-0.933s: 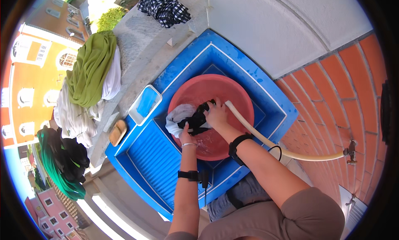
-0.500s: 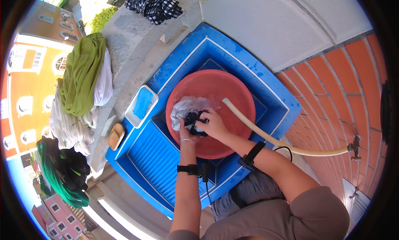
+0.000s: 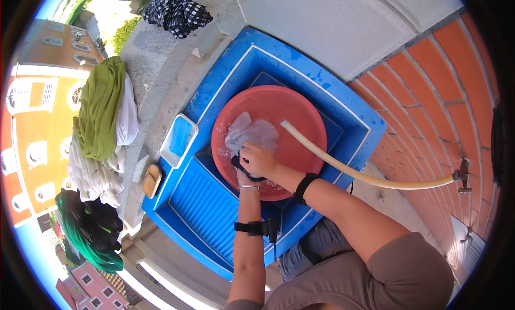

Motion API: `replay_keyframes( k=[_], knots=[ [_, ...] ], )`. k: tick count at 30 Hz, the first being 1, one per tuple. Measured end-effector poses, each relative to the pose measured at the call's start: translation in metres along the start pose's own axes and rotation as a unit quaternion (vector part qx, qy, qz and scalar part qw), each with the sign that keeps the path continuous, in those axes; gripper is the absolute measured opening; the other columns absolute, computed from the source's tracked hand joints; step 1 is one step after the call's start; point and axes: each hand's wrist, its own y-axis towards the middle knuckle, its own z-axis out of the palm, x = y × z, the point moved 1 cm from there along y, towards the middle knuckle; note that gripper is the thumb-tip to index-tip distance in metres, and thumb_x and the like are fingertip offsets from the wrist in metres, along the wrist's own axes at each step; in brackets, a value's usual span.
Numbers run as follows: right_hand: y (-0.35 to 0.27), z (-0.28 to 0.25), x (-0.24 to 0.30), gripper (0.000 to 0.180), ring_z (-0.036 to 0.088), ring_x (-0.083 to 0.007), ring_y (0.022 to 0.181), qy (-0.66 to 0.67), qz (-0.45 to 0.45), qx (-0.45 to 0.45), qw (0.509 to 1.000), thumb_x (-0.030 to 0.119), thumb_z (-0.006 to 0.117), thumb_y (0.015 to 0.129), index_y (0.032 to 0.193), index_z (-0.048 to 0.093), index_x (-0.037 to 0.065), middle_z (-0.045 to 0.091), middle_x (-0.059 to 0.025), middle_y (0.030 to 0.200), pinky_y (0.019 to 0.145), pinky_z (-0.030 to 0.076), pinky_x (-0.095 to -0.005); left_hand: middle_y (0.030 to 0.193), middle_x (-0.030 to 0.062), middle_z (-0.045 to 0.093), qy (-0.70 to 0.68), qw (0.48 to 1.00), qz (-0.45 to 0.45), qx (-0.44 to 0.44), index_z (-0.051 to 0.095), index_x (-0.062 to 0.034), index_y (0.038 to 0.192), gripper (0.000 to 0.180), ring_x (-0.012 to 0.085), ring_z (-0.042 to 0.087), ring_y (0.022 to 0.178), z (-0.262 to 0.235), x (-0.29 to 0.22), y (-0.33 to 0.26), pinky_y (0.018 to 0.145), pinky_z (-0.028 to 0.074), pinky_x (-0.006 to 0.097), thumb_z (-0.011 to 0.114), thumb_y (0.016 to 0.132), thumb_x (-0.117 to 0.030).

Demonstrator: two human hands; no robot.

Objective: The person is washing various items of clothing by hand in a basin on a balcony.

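Over the near left part of a red basin (image 3: 300, 173), my two hands are pressed together on a small black cloth (image 3: 236, 162). My right hand (image 3: 257, 159) lies on top with its fingers curled round the cloth. Beneath it, my left hand (image 3: 244, 177) grips the same cloth, its fingers partly hidden. Just beyond the hands, a wet greyish-white cloth (image 3: 260, 134) lies bunched in the basin's water. The end of a cream hose (image 3: 322, 158) hangs over the basin's right side.
The basin stands in a blue tiled sink (image 3: 348, 111) with a ribbed washboard (image 3: 201, 210) at left. A white tray (image 3: 179, 141) and a wooden brush (image 3: 152, 181) lie along its left edge. Green cloth (image 3: 102, 106), dark clothes (image 3: 91, 229) and a checked cloth (image 3: 176, 13) rest on the ledge. The hose runs to a wall tap (image 3: 462, 176).
Both hands have drawn slightly nearer to me with the black cloth, the right now covering the left. More of the white cloth shows, spread beyond them. The whole view has shifted a little.
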Motion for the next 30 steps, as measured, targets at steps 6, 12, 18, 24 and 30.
replay_keyframes(
  k=[6, 12, 18, 24, 30],
  knots=[
    [0.026, -0.014, -0.067, 0.035, 0.049, -0.0318, 0.091, -0.119, 0.286, 0.032, 0.95, 0.027, 0.058, 0.072, 0.102, 0.05, 0.01, 0.047, -0.0144, 0.102, 0.074, 0.042, -0.0419, 0.116, 0.0076, 0.046, 0.14, 0.918, 0.026, -0.371, 0.044, -0.0097, 0.112, 0.05, 0.027, 0.042, 0.107, 0.044, 0.008, -0.022, 0.091, 0.019, 0.057, 0.048, 0.077, -0.044],
    [-0.015, -0.005, -0.08, 0.045, 0.039, -0.0373, 0.105, -0.206, 0.072, 0.169, 0.961, 0.033, 0.06, 0.07, 0.107, 0.049, 0.01, 0.041, -0.017, 0.111, 0.086, 0.036, -0.0404, 0.124, 0.0105, 0.037, 0.169, 0.913, -0.07, -0.364, 0.033, -0.0087, 0.122, 0.067, 0.0311, 0.03, 0.117, 0.02, -0.007, -0.02, 0.092, 0.005, 0.061, 0.043, 0.075, -0.055],
    [-0.02, 0.011, -0.064, 0.03, 0.039, -0.0377, 0.103, 0.034, 0.211, 0.054, 0.975, 0.013, 0.067, 0.058, 0.085, 0.055, 0.005, 0.031, -0.0184, 0.117, 0.086, 0.035, -0.0403, 0.13, 0.0173, 0.027, 0.062, 0.932, -0.144, -0.326, 0.025, -0.0047, 0.127, 0.084, 0.0397, 0.021, 0.12, 0.028, -0.007, 0.001, 0.092, 0.005, 0.063, 0.044, 0.069, -0.063],
    [-0.038, -0.046, 0.051, 0.022, 0.039, -0.0344, 0.1, 0.176, 0.034, 0.057, 0.982, 0.018, 0.068, 0.061, 0.07, 0.057, 0.002, 0.036, -0.0139, 0.117, 0.083, 0.038, -0.038, 0.109, 0.0118, 0.05, -0.027, 0.991, -0.044, 0.121, 0.046, -0.0036, 0.108, 0.044, 0.0252, 0.047, 0.102, -0.024, -0.012, -0.02, 0.085, 0.039, 0.041, 0.038, 0.085, -0.04],
    [-0.033, -0.019, 0.035, 0.015, 0.048, -0.0233, 0.081, 0.097, -0.035, -0.013, 0.995, 0.016, 0.063, 0.061, 0.061, 0.053, 0.006, 0.052, -0.0043, 0.083, 0.064, 0.044, -0.0317, 0.106, 0.0112, 0.051, 0.007, 1.0, -0.029, -0.01, 0.046, -0.0034, 0.106, 0.04, 0.0255, 0.048, 0.101, -0.003, -0.004, -0.014, 0.086, 0.039, 0.041, 0.038, 0.085, -0.037]
  ],
)
